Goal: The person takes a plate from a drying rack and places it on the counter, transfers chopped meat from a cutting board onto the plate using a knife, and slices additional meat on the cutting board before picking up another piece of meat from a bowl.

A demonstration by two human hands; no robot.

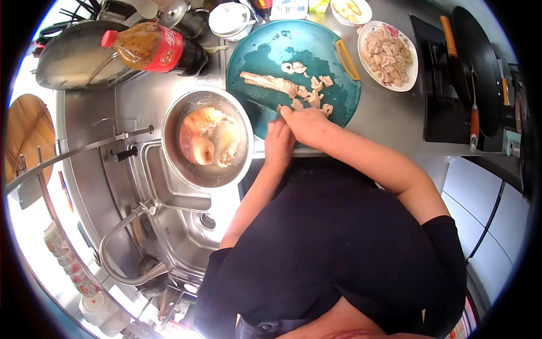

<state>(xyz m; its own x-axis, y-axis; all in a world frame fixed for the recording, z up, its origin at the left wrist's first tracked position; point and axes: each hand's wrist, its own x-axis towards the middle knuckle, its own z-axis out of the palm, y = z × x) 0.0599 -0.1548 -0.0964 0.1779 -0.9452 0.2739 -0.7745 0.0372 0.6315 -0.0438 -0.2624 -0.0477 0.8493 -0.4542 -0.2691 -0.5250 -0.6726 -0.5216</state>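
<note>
My right hand (307, 124) is closed at the near edge of a round green cutting board (333, 51), around what looks like the handle of a knife. Its dark blade (261, 106) appears to reach leftward over the board. Against the right hand rests my left hand (279, 141), fingers bent together; whatever they may hold is hidden. Just beyond the hands lies a long pale strip of cooked meat (268, 82), which looks like intestine. Small cut pieces (314, 97) are scattered at its right end, and a few more (293, 68) sit behind it.
Left of the board, a steel pot (169, 121) holds large meat chunks in liquid, beside the sink (183, 237). A flowered plate (414, 76) of cut meat stands right, near a wok (480, 68) on the stove. A large sauce bottle (158, 50) lies behind the pot.
</note>
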